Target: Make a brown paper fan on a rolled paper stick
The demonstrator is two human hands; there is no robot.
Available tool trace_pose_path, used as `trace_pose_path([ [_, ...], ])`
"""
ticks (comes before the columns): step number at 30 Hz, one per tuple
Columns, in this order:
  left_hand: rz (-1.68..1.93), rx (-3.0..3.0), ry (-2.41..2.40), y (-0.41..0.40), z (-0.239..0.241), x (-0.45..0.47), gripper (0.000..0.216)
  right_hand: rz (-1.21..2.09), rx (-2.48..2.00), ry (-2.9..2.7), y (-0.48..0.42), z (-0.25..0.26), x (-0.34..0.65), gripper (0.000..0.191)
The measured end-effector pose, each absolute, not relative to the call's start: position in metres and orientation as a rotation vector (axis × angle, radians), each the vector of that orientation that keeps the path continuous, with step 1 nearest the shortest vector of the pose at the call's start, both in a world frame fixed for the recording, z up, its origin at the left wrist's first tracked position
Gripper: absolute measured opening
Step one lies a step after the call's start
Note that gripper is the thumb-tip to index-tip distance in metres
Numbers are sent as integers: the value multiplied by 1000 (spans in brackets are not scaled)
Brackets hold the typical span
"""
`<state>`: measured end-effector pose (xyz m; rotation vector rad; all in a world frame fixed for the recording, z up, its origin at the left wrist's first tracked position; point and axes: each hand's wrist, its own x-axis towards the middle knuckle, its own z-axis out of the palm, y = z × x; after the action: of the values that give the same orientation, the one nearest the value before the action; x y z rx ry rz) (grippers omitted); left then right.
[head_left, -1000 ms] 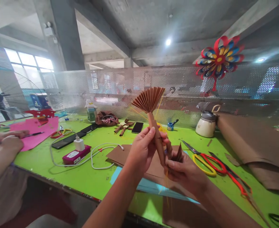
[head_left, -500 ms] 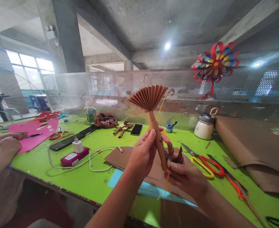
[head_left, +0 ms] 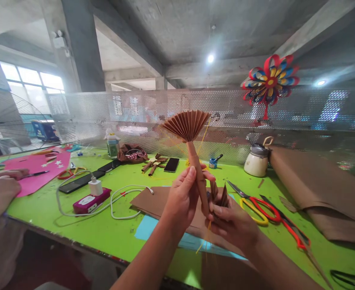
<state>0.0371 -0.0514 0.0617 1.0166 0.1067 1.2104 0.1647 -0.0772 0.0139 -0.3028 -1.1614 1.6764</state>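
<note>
My left hand is closed round a rolled brown paper stick that stands upright, tilted slightly left. A pleated brown paper fan spreads open at its top. My right hand grips the stick's lower end together with small folded brown paper pieces. Thin yellow strands hang below that hand. Both hands are above brown paper sheets and a blue sheet on the green table.
Red and yellow scissors lie to the right, beside a large brown paper roll and a white jar. A charger with cable, phones and pink paper lie left, where another person's hands rest. A paper pinwheel hangs on mesh.
The view has shifted slightly, so things sit a little further left. My hands and the fan stick have hardly moved; the right hand has turned the folded pieces slightly.
</note>
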Motion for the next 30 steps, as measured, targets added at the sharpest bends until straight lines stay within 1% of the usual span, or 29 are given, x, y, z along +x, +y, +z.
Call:
trace_pose_path([
  [7,1106,1022,41,-51,62,35,25,1698,-253,-1219,-82,16,163,18],
  [12,1161,1065,154,-50,63,31,27,1643,-297,-1238,-73,11,165,21],
  [17,1316,1119,371,-42,67,23,26,1501,-479,-1302,-60,7,176,16],
  [20,1371,1175,479,-35,63,18,29,1377,-628,-1317,-57,9,183,18],
  [25,1285,1289,532,-28,47,15,33,1243,-771,-1297,-54,9,183,22],
  [30,1242,1347,483,-27,35,21,37,1199,-799,-1272,-50,6,181,26],
])
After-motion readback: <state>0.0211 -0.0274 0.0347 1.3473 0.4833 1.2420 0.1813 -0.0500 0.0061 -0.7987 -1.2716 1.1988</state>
